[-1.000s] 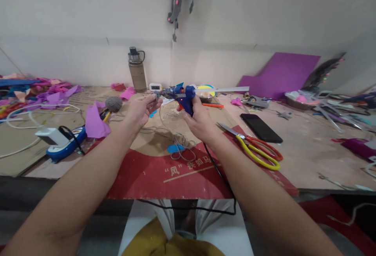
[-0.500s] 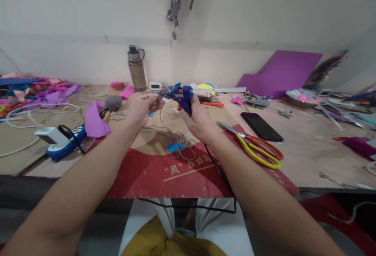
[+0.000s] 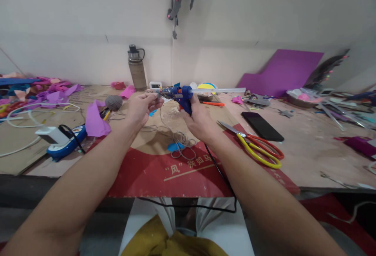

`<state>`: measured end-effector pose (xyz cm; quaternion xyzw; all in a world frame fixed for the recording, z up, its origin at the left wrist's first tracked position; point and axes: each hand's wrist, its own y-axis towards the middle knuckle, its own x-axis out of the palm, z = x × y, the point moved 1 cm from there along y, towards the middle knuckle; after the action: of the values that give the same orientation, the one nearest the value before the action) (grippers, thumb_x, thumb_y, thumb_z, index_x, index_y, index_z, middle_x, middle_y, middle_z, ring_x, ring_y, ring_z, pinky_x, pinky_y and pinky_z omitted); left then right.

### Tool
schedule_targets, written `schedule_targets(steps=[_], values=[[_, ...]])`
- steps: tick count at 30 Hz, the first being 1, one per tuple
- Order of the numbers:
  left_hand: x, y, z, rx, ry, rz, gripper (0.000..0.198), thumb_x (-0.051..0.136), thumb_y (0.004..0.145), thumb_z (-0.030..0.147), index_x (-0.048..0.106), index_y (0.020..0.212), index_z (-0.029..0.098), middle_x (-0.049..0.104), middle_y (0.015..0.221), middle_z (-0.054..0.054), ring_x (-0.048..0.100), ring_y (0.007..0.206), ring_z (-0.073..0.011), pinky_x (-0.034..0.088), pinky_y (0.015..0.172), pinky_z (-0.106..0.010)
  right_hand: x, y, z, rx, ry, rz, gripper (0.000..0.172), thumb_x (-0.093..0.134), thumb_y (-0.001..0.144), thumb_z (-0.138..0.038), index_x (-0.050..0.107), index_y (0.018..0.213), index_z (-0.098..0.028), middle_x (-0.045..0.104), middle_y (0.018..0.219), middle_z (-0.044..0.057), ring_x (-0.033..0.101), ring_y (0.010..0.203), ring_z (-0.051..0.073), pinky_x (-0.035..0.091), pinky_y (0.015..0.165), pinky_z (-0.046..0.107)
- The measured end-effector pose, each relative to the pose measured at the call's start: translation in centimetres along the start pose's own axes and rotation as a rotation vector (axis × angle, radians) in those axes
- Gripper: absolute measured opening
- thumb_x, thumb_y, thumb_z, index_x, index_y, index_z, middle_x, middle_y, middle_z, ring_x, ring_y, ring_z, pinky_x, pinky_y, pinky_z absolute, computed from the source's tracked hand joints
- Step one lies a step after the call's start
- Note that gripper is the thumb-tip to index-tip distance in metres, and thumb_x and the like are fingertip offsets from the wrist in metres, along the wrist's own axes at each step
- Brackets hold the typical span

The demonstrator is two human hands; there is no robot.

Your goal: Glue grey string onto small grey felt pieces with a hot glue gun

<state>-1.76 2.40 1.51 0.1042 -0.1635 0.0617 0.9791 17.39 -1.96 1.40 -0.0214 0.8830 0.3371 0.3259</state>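
Note:
My right hand point(image 3: 197, 116) is wrapped round the handle of a blue glue gun point(image 3: 183, 96), whose tip points left. A clear glue stick point(image 3: 219, 90) sticks out of its back end. My left hand point(image 3: 143, 108) pinches a small greyish piece at the gun's tip; its shape is too small to make out. Grey yarn point(image 3: 182, 146) hangs down from near my left fingertips and lies in loose loops over a blue scrap point(image 3: 174, 147) on the red and brown board point(image 3: 141, 175).
Scissors point(image 3: 255, 146) and a black phone point(image 3: 262, 126) lie to the right. A bottle point(image 3: 137, 70) stands behind my left hand, near a yarn ball point(image 3: 113, 102). At left sit a blue power strip point(image 3: 66, 145) and felt scraps point(image 3: 57, 96). The gun's black cord point(image 3: 216, 164) runs over the front edge.

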Motion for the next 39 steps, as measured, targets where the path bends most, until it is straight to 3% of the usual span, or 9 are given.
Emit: schedule_targets(steps=[4,15,26,30,33,36,39], values=[[0.1,-0.1,-0.1,-0.004,0.012,-0.033,0.008,0.063,0.077,0.012,0.062,0.069,0.011,0.066,0.066,-0.005,0.066,0.062,-0.0117,0.056,0.067,-0.024,0.1,0.0,0.1,-0.02,-0.014,0.013,0.04,0.044,0.084,-0.019,0.044,0.124,-0.018,0.062,0.109,0.014,0.058,0.098,0.027,0.047,0.086,0.041],[0.1,-0.1,0.3,0.017,-0.022,0.012,0.007,0.063,0.075,0.009,0.063,0.068,0.009,0.065,0.064,-0.004,0.066,0.061,-0.0111,0.056,0.067,-0.024,0.2,0.0,0.3,-0.04,-0.048,0.031,0.038,0.044,0.084,-0.02,0.046,0.122,-0.017,0.064,0.104,0.014,0.061,0.089,0.026,0.048,0.079,0.04],[0.3,-0.4,0.3,-0.001,0.032,0.008,0.006,0.063,0.076,0.011,0.062,0.069,0.011,0.066,0.063,-0.003,0.066,0.061,-0.0106,0.056,0.068,-0.023,0.2,0.1,0.2,-0.04,-0.011,0.037,0.04,0.045,0.082,-0.018,0.045,0.123,-0.016,0.062,0.104,0.014,0.059,0.09,0.026,0.047,0.083,0.043],[0.1,0.0,0.3,0.008,-0.002,0.022,0.009,0.062,0.076,0.01,0.061,0.067,0.011,0.065,0.063,-0.003,0.066,0.061,-0.0107,0.056,0.066,-0.022,0.3,0.2,0.6,-0.029,0.105,0.059,0.037,0.048,0.079,-0.017,0.048,0.116,-0.019,0.063,0.1,0.01,0.059,0.086,0.023,0.049,0.08,0.041],[-0.2,0.3,0.2,0.025,0.0,0.036,0.01,0.062,0.076,0.01,0.06,0.066,0.011,0.064,0.062,-0.003,0.066,0.062,-0.0104,0.056,0.064,-0.021,0.4,0.4,1.2,0.087,0.295,0.081,0.033,0.049,0.076,-0.017,0.049,0.109,-0.022,0.064,0.092,0.006,0.059,0.07,0.017,0.051,0.067,0.035],[-0.3,0.3,0.1,0.084,0.097,0.042,0.007,0.063,0.076,0.015,0.061,0.069,0.012,0.065,0.063,-0.003,0.066,0.061,-0.0109,0.055,0.061,-0.021,0.2,0.8,2.3,0.318,0.399,0.072,0.026,0.046,0.075,-0.019,0.048,0.101,-0.022,0.063,0.079,0.002,0.056,0.055,0.014,0.05,0.057,0.031],[-0.3,0.2,0.0,0.219,0.287,0.025,0.009,0.065,0.075,0.023,0.065,0.074,0.014,0.067,0.067,-0.003,0.065,0.06,-0.0127,0.053,0.057,-0.023,-0.2,1.2,3.8,0.489,0.226,0.033,0.016,0.043,0.078,-0.023,0.051,0.092,-0.019,0.064,0.076,0.005,0.061,0.061,0.016,0.051,0.059,0.03]])
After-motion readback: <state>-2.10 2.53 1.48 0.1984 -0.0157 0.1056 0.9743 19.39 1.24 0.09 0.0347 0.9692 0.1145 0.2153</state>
